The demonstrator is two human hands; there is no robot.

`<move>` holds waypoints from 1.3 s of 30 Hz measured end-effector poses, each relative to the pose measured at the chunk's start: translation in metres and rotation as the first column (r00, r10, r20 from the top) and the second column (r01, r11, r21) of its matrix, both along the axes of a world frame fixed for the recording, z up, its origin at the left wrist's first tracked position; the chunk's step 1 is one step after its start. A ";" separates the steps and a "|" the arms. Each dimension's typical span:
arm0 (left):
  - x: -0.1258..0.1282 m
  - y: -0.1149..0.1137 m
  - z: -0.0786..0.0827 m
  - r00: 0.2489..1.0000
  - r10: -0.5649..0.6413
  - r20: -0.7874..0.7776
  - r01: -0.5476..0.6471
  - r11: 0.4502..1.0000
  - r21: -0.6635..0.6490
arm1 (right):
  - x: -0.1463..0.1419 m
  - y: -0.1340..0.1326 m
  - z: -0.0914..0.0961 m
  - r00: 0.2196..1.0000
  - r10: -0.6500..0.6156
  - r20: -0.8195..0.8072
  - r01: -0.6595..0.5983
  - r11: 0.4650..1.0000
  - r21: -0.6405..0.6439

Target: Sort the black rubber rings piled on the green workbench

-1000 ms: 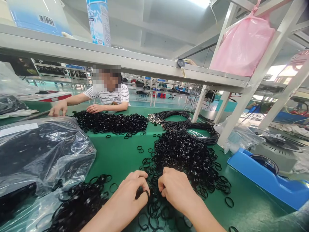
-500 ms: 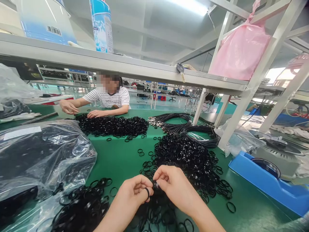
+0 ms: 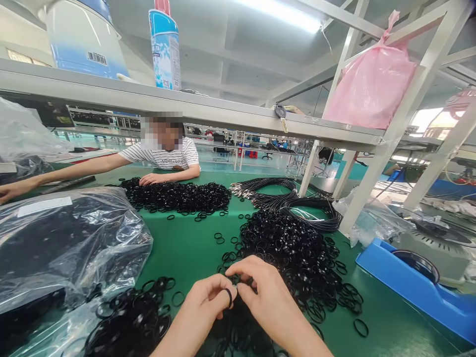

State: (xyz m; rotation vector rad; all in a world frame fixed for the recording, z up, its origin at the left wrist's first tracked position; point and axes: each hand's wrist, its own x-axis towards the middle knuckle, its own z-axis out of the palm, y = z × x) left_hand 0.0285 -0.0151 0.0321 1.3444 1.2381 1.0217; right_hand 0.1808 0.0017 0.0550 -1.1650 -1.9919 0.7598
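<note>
My left hand (image 3: pixel 206 305) is closed in a pinch, with a black ring (image 3: pixel 229 298) looped at its thumb and fingers. Right beside it, my right hand (image 3: pixel 262 292) is bent, its index finger reaching over the left fingertips and its thumb close to them. A small pale spot shows between the two hands; what the right fingers hold there is too small to make out. Below and behind them spreads a big pile of black rings (image 3: pixel 286 253). Another heap of black rings (image 3: pixel 128 320) lies left of my left forearm.
A clear plastic bag (image 3: pixel 122 238) of black pieces lies left. Beyond are coiled black cables (image 3: pixel 269 191) and another ring pile (image 3: pixel 182 197), where a person (image 3: pixel 171 158) sits. A blue tape dispenser (image 3: pixel 416 287) stands right. A shelf (image 3: pixel 230 111) crosses overhead.
My right index finger has stretched leftward over my left fingertips. My left hand keeps the ring. The other person's arm has reached out to the left. The view has shifted slightly.
</note>
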 end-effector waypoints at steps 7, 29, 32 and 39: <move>-0.005 0.009 -0.004 0.994 -0.011 0.106 0.022 0.994 -0.106 | 0.006 0.016 -0.005 0.959 -0.023 -0.282 0.002 0.997 -0.072; -0.002 -0.016 0.009 0.793 -0.111 -0.598 0.198 0.977 0.081 | 0.002 0.011 -0.019 1.000 -0.024 0.019 0.024 1.000 0.012; -0.026 -0.006 0.030 0.791 -0.107 -0.602 0.191 0.979 0.076 | 0.001 0.009 -0.020 0.999 -0.011 0.035 0.010 1.000 0.030; -0.102 0.023 0.022 0.519 0.184 -0.835 -0.075 0.983 0.170 | -0.033 -0.009 -0.063 0.819 0.519 0.245 -0.520 0.852 -0.065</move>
